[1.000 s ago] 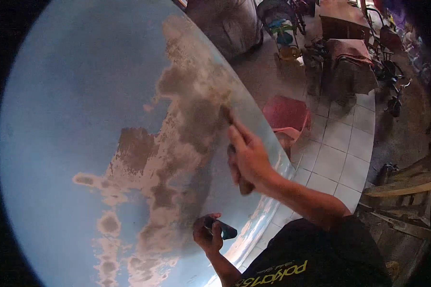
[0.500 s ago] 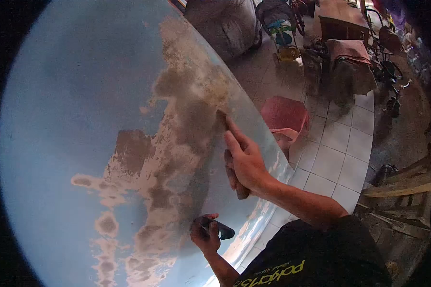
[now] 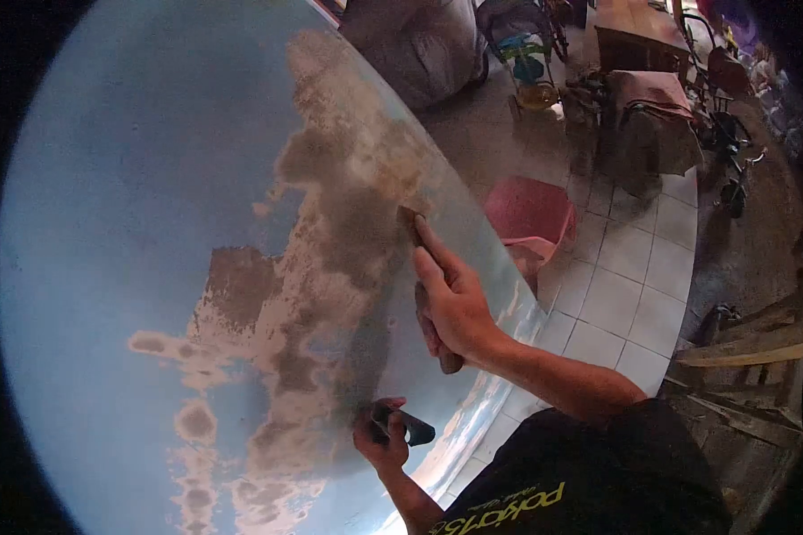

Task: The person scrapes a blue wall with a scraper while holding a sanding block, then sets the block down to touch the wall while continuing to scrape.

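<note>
My right hand (image 3: pixel 459 312) is closed around a long, narrow brown sanding block (image 3: pixel 409 219), which lies against a light blue painted panel (image 3: pixel 107 178). The index finger stretches along the block toward its far end; its near end shows below the palm. Beige and grey-brown filler patches (image 3: pixel 357 214) with blotchy edges run across the panel beside that hand. Lower down, my left hand (image 3: pixel 379 437) is wrapped round a dark, curved piece (image 3: pixel 414 428), close over the panel; I cannot tell what kind of thing it is.
Past the panel's edge lies a white tiled floor (image 3: pixel 625 251) with a pink plastic chair or tub (image 3: pixel 531 214) close by. Farther off are a grey covered bulk (image 3: pixel 419 49), a stroller (image 3: pixel 528 58), a wooden table (image 3: pixel 638 31) and a cloth-draped object (image 3: pixel 651 134). Wooden planks (image 3: pixel 749 352) lie at the right.
The view has shifted slightly, so the panel and its patches sit a little farther left. My right hand and the block appear slightly farther left too; both hands keep their hold.
</note>
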